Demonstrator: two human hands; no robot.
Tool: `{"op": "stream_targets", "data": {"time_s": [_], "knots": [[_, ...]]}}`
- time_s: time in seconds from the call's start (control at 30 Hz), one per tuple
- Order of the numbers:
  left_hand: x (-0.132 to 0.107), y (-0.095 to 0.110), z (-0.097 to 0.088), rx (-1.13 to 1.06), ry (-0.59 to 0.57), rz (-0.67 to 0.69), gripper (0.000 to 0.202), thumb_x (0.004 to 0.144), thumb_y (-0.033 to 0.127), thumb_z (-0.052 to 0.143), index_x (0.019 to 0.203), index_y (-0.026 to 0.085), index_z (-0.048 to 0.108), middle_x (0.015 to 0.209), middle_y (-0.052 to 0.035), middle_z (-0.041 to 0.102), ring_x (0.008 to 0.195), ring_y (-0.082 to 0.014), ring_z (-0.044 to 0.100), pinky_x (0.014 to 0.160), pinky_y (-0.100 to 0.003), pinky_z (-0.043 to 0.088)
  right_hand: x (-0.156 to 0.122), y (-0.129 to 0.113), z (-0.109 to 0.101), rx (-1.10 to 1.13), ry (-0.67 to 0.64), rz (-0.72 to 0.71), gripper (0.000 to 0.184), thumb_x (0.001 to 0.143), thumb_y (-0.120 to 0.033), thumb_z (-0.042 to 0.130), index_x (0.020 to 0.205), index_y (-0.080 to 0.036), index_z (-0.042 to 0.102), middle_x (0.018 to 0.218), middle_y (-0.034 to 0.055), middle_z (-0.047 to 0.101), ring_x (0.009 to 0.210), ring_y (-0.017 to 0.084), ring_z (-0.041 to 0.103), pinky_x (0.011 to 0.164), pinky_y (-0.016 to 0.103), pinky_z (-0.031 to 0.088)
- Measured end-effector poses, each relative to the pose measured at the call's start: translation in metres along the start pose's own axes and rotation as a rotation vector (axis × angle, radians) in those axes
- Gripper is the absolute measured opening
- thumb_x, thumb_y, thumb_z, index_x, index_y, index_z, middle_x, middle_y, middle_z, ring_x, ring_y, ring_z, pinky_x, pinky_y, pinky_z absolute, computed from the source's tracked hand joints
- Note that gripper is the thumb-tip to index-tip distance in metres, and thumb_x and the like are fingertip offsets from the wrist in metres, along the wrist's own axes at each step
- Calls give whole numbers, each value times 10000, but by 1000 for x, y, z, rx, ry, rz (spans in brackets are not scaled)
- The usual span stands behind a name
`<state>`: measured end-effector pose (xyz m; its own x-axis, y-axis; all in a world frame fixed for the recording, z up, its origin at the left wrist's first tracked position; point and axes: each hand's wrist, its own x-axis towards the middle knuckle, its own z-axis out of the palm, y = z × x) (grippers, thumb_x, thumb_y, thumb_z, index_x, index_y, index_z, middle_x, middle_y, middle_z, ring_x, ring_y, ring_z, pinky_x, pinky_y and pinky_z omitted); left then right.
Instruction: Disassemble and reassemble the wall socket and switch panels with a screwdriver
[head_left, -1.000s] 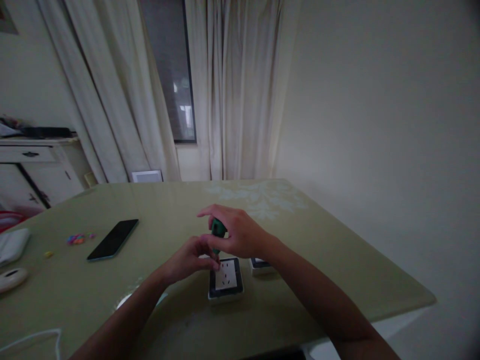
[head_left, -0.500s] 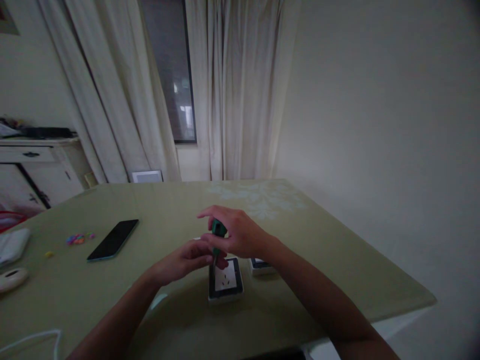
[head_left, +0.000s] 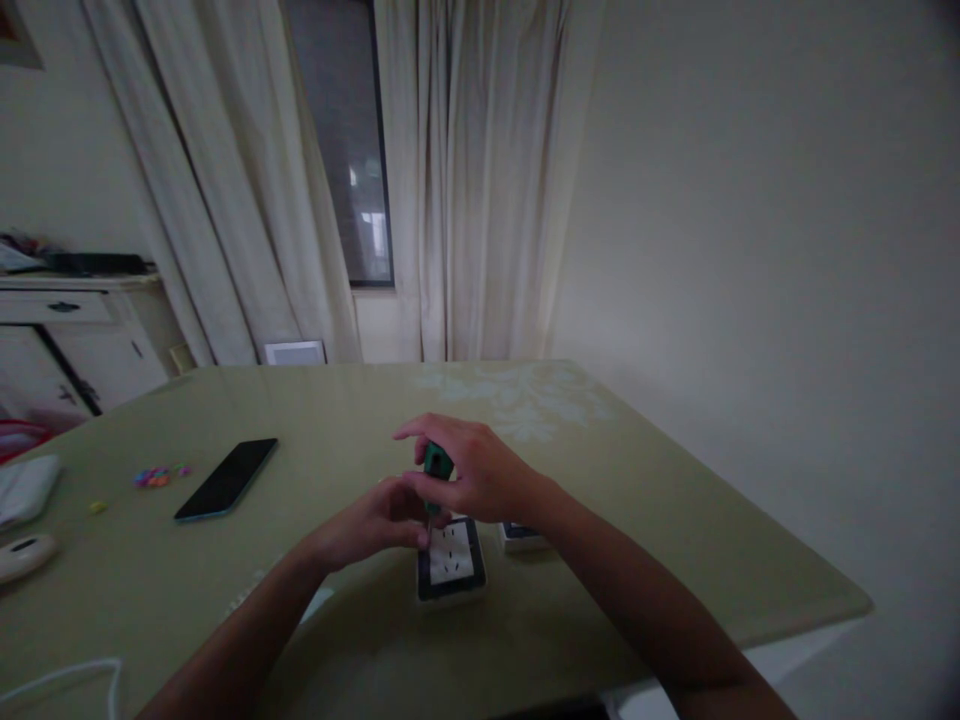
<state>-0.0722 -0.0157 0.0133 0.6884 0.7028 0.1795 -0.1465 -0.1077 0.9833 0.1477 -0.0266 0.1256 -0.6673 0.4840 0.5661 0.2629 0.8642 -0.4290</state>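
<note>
A square wall socket (head_left: 451, 566) with a white face and a dark frame lies on the green table (head_left: 637, 520) in front of me. My right hand (head_left: 480, 470) is closed round the green handle of a screwdriver (head_left: 436, 464), held upright over the socket's far left corner. My left hand (head_left: 375, 522) rests at that same corner with its fingers pinched together near the screwdriver's shaft; what they hold is hidden. A second socket part (head_left: 521, 535) lies just right of the first, half covered by my right wrist.
A black phone (head_left: 226, 478) lies to the left, with small coloured bits (head_left: 154, 477) beyond it. White objects (head_left: 26, 490) sit at the far left edge and a white cable (head_left: 67, 678) at the near left. Curtains, a window and a white cabinet (head_left: 75, 335) stand behind the table.
My left hand has shifted slightly along the socket's corner. The screwdriver stays upright over the same spot and the socket has not moved.
</note>
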Motion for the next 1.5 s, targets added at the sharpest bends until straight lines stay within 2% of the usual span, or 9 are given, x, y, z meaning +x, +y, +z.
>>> {"op": "stream_targets", "data": {"time_s": [0.1, 0.2, 0.37, 0.53, 0.8, 0.9, 1.03, 1.27, 1.5], "knots": [[-3, 8, -2, 37, -65, -24, 309, 928, 417, 909, 1126, 187, 851, 1086, -91, 849, 1047, -244, 777, 977, -372, 595, 0, 0, 0, 3, 1, -5, 383, 975, -248, 753, 1342, -189, 661, 1047, 36, 734, 927, 188, 679, 881, 333, 531], [-3, 9, -3, 64, -66, -30, 257, 976, 425, 859, 1036, 176, 875, 1021, -80, 852, 985, -216, 774, 966, -344, 586, 0, 0, 0, -1, 3, -9, 372, 980, -254, 751, 1337, -195, 662, 1045, 35, 734, 939, 191, 683, 896, 337, 529], [-1, -3, -4, 51, -8, -22, 288, 905, 450, 924, 964, 177, 854, 945, -53, 846, 893, -187, 766, 868, -291, 589, 0, 1, 0, -12, 16, 4, 394, 966, -254, 770, 1341, -193, 666, 1051, 39, 727, 932, 189, 676, 883, 330, 528], [0, -11, -4, 16, 65, -17, 376, 827, 414, 992, 1079, 202, 811, 921, -23, 834, 842, -170, 755, 807, -274, 588, 0, 1, 0, -20, 25, 0, 397, 962, -244, 756, 1346, -208, 660, 1067, 41, 727, 948, 194, 678, 906, 348, 532], [2, -15, -3, 10, 106, -25, 408, 762, 354, 1035, 1049, 170, 811, 910, -32, 811, 834, -178, 736, 780, -281, 596, 0, 0, 1, 2, 6, -8, 396, 961, -230, 757, 1342, -182, 660, 1091, 55, 730, 956, 193, 673, 899, 348, 531], [1, -13, -3, 7, 110, -14, 433, 759, 368, 1036, 1077, 186, 807, 937, -30, 819, 855, -184, 746, 797, -291, 604, 1, 0, 1, 2, 4, 1, 392, 968, -240, 749, 1346, -190, 658, 1113, 60, 731, 978, 197, 672, 923, 360, 536], [-1, -6, -4, 20, 62, -19, 341, 835, 409, 982, 1033, 177, 830, 955, -57, 842, 901, -210, 771, 855, -326, 615, 1, -1, 1, 8, -12, -3, 383, 980, -244, 734, 1351, -190, 653, 1121, 65, 733, 978, 198, 674, 929, 364, 540], [4, -4, 0, 67, 94, -20, 269, 771, 301, 1028, 907, 157, 846, 875, -30, 836, 815, -174, 743, 778, -252, 577, -1, -1, 1, 23, -20, 5, 426, 976, -249, 754, 1384, -208, 637, 1140, 68, 743, 968, 198, 680, 927, 362, 541], [3, 2, 1, 61, 67, -15, 352, 807, 452, 990, 944, 153, 862, 908, -73, 848, 853, -220, 765, 823, -316, 607, 0, -1, 0, 22, -7, -17, 432, 962, -228, 765, 1373, -157, 650, 1111, 66, 726, 994, 202, 682, 930, 354, 534]]}}
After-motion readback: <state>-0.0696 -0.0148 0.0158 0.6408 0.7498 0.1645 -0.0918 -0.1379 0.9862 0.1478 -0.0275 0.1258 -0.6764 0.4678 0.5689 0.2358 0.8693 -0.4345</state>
